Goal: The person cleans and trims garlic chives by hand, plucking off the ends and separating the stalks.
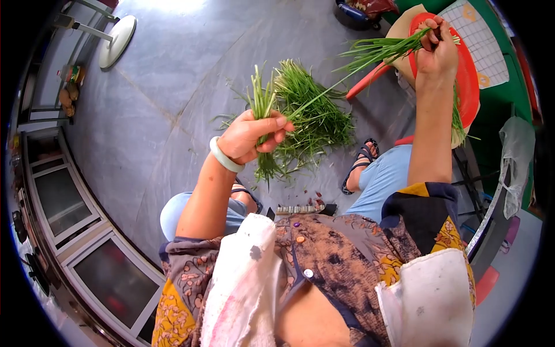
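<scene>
While you sit over the grey floor (191, 63), your left hand (248, 136) is closed around an upright bunch of green stalks (261, 95), the pale cut ends sticking up above your fist and the leafy part hanging below it. You wear a pale bangle (226, 157) on that wrist. Your left thumb lies across the front of the bunch, and from beside its tip one long stalk (330, 89) runs up and to the right, toward the second bunch (384, 49). Your right hand (437, 52) grips that second bunch, its green leaves fanning out to the left and its pale ends showing on the right of your fingers. This hand is raised in front of the red seat (469, 75), and more greens (457, 118) show past your right forearm, near the seat's lower edge. Between your two hands, nearer the left one, a loose pile of green stalks (317, 113) lies on the floor, with stray bits scattered toward your feet. Your right sandal (359, 165) is just beyond the pile's lower right side. Behind the red seat lies a white gridded sheet (485, 46) on a green surface (500, 95).
</scene>
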A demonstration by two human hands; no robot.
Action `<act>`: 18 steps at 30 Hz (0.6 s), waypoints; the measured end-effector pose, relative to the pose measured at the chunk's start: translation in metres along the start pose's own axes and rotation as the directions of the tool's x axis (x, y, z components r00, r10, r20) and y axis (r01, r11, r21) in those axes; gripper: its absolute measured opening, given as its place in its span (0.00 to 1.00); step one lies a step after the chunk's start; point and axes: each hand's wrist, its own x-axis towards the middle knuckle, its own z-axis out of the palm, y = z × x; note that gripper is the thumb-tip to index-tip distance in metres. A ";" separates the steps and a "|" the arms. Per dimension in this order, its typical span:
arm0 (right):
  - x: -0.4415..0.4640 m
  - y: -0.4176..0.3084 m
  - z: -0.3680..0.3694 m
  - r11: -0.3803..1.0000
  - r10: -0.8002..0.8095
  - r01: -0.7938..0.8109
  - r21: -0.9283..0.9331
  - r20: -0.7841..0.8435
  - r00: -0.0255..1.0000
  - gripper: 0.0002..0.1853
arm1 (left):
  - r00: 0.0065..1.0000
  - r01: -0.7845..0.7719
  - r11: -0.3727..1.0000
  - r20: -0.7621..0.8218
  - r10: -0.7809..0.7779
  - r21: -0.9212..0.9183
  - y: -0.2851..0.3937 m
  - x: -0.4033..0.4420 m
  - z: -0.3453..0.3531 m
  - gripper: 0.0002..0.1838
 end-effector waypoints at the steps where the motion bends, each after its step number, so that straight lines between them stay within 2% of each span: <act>1: -0.004 -0.002 0.009 1.000 -0.022 0.020 -0.019 -0.101 0.995 0.13 | 1.000 -0.003 1.000 -0.011 0.003 0.004 0.000 -0.002 -0.002 0.10; 4: -0.001 -0.005 0.004 0.999 -0.039 0.037 -0.022 -0.092 0.995 0.13 | 0.999 -0.006 1.000 -0.043 0.007 0.013 0.002 -0.004 -0.005 0.09; 5: 0.000 -0.005 0.003 0.999 -0.036 0.039 0.030 -0.088 0.995 0.13 | 0.998 -0.001 1.000 -0.059 0.002 0.017 0.002 -0.004 -0.007 0.09; 8: 0.000 -0.008 0.002 0.997 -0.065 0.070 0.032 -0.131 0.989 0.12 | 0.993 0.007 0.999 -0.115 -0.002 0.040 0.000 -0.003 -0.012 0.09; 11: 0.003 -0.011 -0.006 0.994 -0.103 0.105 0.008 -0.104 0.989 0.11 | 0.983 0.000 0.997 -0.181 0.013 0.072 -0.002 -0.001 -0.016 0.09; 18: 0.004 -0.020 -0.008 0.993 -0.109 0.112 0.033 -0.086 0.990 0.11 | 0.938 -0.074 0.997 -0.338 0.072 0.007 -0.012 0.011 -0.035 0.08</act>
